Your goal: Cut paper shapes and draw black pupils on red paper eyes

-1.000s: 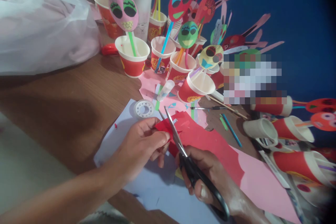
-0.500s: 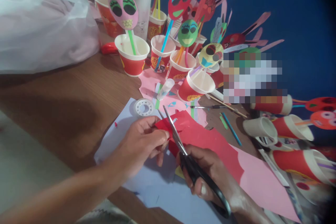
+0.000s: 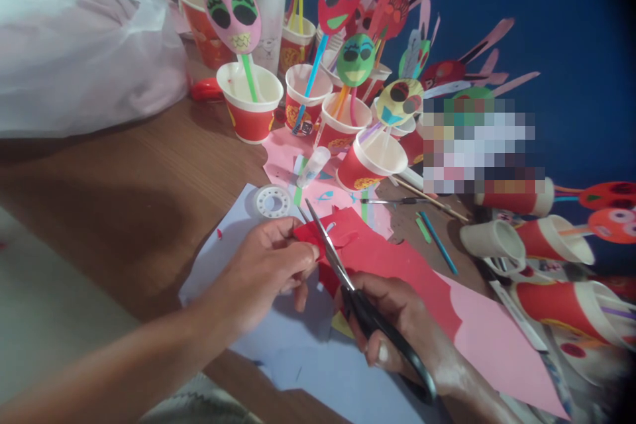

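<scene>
Between the thumb and fingers of my left hand [image 3: 281,255] is a small piece of red paper [image 3: 307,233]. My right hand [image 3: 392,318] grips black-handled scissors [image 3: 339,270], fingers in the loops. Their slim metal blades point up and left, a little apart, across the red piece beside my left fingertips. Under the blades and my right hand lies a larger red sheet [image 3: 397,268] with a cut, wavy edge. It overlaps a pink sheet [image 3: 497,344] and pale blue paper [image 3: 268,351].
A roll of tape [image 3: 272,201] and a glue stick [image 3: 314,167] are just beyond my hands. Red paper cups [image 3: 251,122] holding paper faces on straws stand behind; several cups lie at the right. A white plastic bag [image 3: 84,46] fills the upper left.
The scissor blades have drawn slightly closer together at the red piece. Both hands stay in nearly the same place.
</scene>
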`<action>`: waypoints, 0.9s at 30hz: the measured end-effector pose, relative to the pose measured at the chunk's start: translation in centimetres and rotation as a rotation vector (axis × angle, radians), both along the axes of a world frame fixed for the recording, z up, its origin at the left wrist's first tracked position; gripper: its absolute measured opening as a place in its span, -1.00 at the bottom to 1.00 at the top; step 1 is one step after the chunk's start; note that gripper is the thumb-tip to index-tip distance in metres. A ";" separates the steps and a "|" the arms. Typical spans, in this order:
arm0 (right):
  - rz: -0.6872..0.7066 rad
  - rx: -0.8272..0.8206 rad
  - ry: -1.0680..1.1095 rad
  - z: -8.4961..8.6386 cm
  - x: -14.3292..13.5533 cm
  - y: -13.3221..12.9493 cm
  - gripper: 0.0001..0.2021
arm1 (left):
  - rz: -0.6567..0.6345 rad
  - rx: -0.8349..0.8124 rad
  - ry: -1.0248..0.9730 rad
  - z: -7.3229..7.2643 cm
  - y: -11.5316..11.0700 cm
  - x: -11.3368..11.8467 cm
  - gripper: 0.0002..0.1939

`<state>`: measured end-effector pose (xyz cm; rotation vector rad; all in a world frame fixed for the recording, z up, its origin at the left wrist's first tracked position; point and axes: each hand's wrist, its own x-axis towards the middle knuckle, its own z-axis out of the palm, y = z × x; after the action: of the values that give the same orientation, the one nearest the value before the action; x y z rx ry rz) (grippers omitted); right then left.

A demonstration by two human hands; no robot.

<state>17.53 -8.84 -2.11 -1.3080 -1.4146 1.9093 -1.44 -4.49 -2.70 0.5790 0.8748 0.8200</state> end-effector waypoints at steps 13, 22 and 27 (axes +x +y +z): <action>-0.025 0.027 0.014 -0.3 0.4 0.2 -0.51 | -0.012 -0.005 -0.053 -0.3 0.0 -0.1 -0.80; -0.013 0.031 -0.013 0.0 0.0 0.0 -0.48 | 0.004 -0.001 0.022 -0.3 -0.1 -0.1 -0.78; -0.002 0.037 -0.024 -0.1 0.0 0.0 -0.46 | 0.006 -0.009 0.047 -0.1 0.0 0.0 -0.82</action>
<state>17.51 -8.88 -2.20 -1.3186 -1.4525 1.8635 -1.43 -4.52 -2.81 0.5900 0.9226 0.8105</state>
